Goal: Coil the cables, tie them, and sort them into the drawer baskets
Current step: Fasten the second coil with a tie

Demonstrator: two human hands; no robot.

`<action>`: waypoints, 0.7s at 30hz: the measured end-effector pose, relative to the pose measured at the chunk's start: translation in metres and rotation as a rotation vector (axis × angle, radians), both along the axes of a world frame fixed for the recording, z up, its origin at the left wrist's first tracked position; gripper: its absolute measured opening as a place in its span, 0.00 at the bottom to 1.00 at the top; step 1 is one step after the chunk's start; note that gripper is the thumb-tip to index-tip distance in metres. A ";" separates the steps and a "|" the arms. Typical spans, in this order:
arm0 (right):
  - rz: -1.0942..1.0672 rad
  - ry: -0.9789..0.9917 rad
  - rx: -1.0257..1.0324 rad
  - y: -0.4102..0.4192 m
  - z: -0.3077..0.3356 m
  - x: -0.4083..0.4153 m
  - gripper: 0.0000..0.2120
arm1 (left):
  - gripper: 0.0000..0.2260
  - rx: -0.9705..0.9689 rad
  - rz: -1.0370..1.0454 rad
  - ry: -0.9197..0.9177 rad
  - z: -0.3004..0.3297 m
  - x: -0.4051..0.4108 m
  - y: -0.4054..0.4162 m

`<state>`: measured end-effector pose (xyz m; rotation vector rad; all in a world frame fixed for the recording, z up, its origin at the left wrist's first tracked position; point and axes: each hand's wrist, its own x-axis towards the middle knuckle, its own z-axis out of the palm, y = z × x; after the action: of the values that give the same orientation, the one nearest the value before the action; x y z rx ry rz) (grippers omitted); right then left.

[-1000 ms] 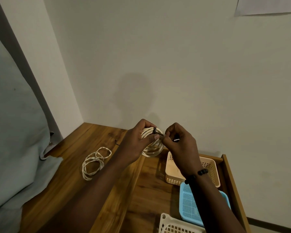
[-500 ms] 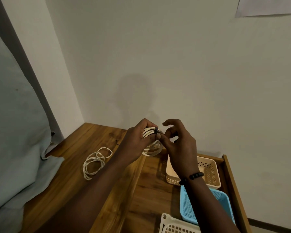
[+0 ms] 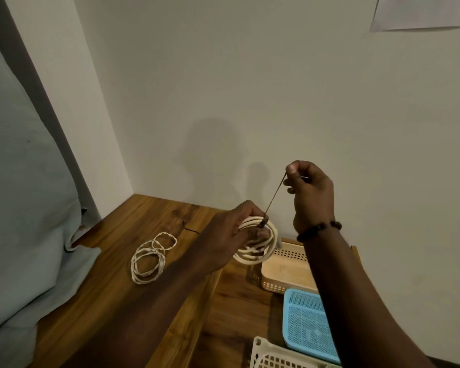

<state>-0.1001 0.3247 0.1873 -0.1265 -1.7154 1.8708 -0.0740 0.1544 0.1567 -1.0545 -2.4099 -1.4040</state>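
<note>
While the left hand (image 3: 225, 235) grips a white coil (image 3: 260, 245) above the open drawer (image 3: 229, 301), the right hand (image 3: 310, 192) pinches a thin dark tie (image 3: 275, 193) and holds it taut, slanting up from the coil's top. A second coil (image 3: 150, 257) lies loose on the tabletop (image 3: 91, 301) to the left. In the drawer sit a beige basket (image 3: 283, 274), a blue one (image 3: 307, 322) and a white one (image 3: 274, 357).

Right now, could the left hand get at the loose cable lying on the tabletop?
Probably not yet: the left hand grips the coiled cable while the right hand pulls the tie. The loose cable lies unobstructed.
</note>
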 end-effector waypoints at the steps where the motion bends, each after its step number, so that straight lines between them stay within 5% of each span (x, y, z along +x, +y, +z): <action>1: -0.016 -0.049 -0.030 0.004 0.001 -0.007 0.05 | 0.09 -0.006 0.006 0.012 0.001 0.000 0.004; 8: 0.271 -0.356 -0.002 0.022 -0.047 -0.001 0.18 | 0.08 0.071 0.132 -0.092 -0.024 -0.015 0.014; 13: 0.488 -0.461 -0.007 0.021 -0.110 0.041 0.15 | 0.11 0.333 0.278 -0.543 -0.070 -0.041 0.022; 21: 0.082 -0.587 -0.090 0.060 -0.197 0.050 0.08 | 0.11 0.333 0.340 -1.054 -0.161 -0.044 0.096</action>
<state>-0.0505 0.3847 -0.0099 -0.7113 -2.0285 2.1072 -0.1180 0.2505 -0.0041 0.2932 -2.5295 -2.4761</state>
